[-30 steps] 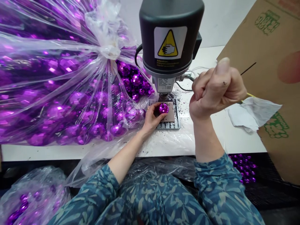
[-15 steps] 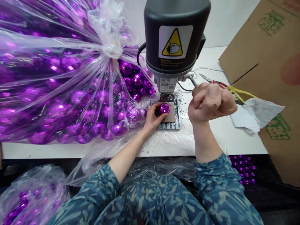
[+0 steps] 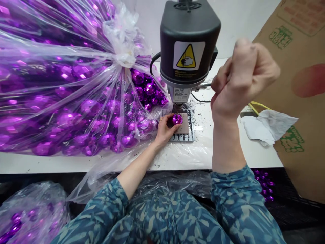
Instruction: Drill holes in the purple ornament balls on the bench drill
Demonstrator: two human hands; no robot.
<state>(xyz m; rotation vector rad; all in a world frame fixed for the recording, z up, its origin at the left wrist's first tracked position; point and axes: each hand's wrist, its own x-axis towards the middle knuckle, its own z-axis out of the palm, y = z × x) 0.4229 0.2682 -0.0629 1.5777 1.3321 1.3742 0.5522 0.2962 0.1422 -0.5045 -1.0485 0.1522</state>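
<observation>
Between the thumb and fingers of my left hand (image 3: 165, 129) is a shiny purple faceted ball (image 3: 177, 119). The ball sits on a small grey plate (image 3: 183, 126) over the slotted metal base (image 3: 189, 137) of a drill press (image 3: 189, 64). Directly above the ball is the drill chuck (image 3: 178, 105); whether the bit touches the ball I cannot tell. My right hand (image 3: 243, 79) is raised in a fist at the end of the press's lever (image 3: 207, 85). The lever's grip is hidden inside that fist, which is slightly blurred.
A large knotted clear bag (image 3: 124, 51) of purple balls fills the left. Dark shavings litter the white table (image 3: 200, 149). To the right stand a cardboard box (image 3: 302, 112) and white scraps (image 3: 259, 128). Below are another bag (image 3: 38, 200) and a dark crate (image 3: 286, 206) with purple balls.
My right hand has risen, moving slightly right with the lever. My left hand stays around the ball on the plate. The whole view has shifted a little.
</observation>
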